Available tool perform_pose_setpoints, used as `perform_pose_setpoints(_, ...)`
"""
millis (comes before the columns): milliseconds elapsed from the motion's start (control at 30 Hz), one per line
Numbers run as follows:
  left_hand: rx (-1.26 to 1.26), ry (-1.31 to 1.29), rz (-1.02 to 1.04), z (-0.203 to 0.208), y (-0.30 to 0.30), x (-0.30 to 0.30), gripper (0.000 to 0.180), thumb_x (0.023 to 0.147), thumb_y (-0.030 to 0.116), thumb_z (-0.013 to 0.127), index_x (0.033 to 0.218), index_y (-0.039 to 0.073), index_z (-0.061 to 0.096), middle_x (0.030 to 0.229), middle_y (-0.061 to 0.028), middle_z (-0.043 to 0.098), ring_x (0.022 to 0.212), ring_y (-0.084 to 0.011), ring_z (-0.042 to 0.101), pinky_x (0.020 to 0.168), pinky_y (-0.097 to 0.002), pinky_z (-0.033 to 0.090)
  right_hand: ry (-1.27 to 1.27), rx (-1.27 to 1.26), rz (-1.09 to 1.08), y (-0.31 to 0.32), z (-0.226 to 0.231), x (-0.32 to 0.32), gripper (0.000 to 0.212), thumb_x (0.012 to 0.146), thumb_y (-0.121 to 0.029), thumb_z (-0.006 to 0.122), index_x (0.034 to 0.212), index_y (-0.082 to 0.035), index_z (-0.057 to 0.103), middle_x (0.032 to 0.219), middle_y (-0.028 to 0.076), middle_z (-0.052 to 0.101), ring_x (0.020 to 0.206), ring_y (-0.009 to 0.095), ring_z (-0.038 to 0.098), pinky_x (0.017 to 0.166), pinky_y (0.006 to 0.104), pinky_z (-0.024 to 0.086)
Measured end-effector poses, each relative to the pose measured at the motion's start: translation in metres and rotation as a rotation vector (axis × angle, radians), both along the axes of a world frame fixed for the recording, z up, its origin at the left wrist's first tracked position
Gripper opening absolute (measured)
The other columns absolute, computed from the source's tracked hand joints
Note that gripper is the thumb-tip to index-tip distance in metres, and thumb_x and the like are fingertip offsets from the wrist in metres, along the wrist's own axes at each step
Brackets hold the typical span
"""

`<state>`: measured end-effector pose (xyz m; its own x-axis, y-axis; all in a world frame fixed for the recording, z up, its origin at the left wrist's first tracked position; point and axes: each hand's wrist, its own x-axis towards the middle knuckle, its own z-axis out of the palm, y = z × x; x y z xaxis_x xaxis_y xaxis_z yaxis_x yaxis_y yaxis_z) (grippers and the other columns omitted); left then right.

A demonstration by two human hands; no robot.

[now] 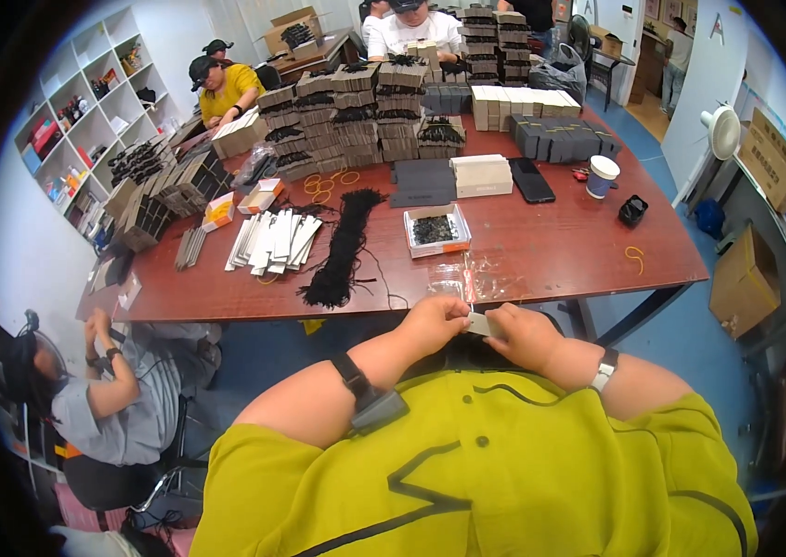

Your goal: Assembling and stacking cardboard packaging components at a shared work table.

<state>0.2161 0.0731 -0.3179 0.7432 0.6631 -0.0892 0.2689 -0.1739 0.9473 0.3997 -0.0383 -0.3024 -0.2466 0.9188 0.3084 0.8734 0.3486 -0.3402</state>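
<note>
Close in front of my body, above the lap and just off the table's near edge, a small light grey card is held between both hands. My left hand is closed, with thumb and forefinger pinched at the card's left end. My right hand grips its right end, partly covering it. Just beyond the fingers, a thin tool with a red and white handle lies near clear plastic bags. Farther in stands a small open box of tiny dark pieces. Left of it is a bundle of black cords.
White card strips and yellow rubber bands lie to the left on the red-brown table. Tall stacks of bundled grey cards stand behind. A phone and paper cup are at right. A seated person is at left.
</note>
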Motion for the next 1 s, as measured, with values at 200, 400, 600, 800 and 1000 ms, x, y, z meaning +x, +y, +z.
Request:
perform_pose_setpoints(200,0.348,0.028,-0.083,0.003,-0.005,0.0,0.013,0.083,0.004,0.062,0.095,0.001,0.057,0.081,-0.007,0.063,0.074,-0.0134,0.06,0.069,-0.0268,0.048,-0.039,-0.079,0.006,0.0,-0.005,0.001,0.032,0.079,-0.022,0.066,0.101,-0.006,0.05,0.089,0.015,0.056,0.079,0.033,0.061,0.066,0.0394,0.05)
perform_pose_setpoints(400,0.326,-0.01,-0.02,-0.005,-0.004,0.001,0.014,0.082,0.006,0.063,0.094,0.001,0.057,0.081,-0.0112,0.062,0.075,-0.0203,0.06,0.071,-0.0303,0.048,-0.039,-0.1,-0.019,0.002,-0.006,0.001,0.035,0.078,-0.024,0.067,0.103,-0.006,0.05,0.093,0.015,0.057,0.082,0.033,0.06,0.069,0.0388,0.05)
perform_pose_setpoints(600,0.779,0.037,-0.056,-0.007,0.015,0.016,0.015,0.079,0.007,0.059,0.092,0.002,0.056,0.086,-0.0184,0.058,0.083,-0.0388,0.056,0.073,-0.043,0.047,-0.036,0.169,-0.039,0.011,0.012,0.006,0.043,0.076,-0.031,0.069,0.107,-0.005,0.056,0.1,0.013,0.057,0.093,0.03,0.057,0.079,0.0377,0.048)
perform_pose_setpoints(800,0.869,-0.04,-0.117,0.006,0.02,0.013,0.015,0.078,0.008,0.059,0.091,0.002,0.056,0.087,-0.0174,0.058,0.086,-0.0377,0.056,0.073,-0.0436,0.046,0.304,0.052,-0.201,0.032,0.013,0.027,0.024,0.08,-0.016,0.066,0.099,-0.003,0.058,0.092,0.014,0.057,0.075,0.027,0.061,0.068,0.0334,0.05)
perform_pose_setpoints(1000,0.895,0.271,0.26,0.022,0.079,-0.073,0.007,0.073,0.01,0.066,0.078,0.006,0.064,0.082,-0.0124,0.058,0.081,-0.0314,0.058,0.07,-0.0385,0.048,0.443,-0.097,-0.173,0.049,-0.001,0.047,0.015,0.081,-0.011,0.067,0.09,-0.001,0.06,0.078,0.007,0.058,0.065,0.015,0.057,0.062,0.0285,0.047)
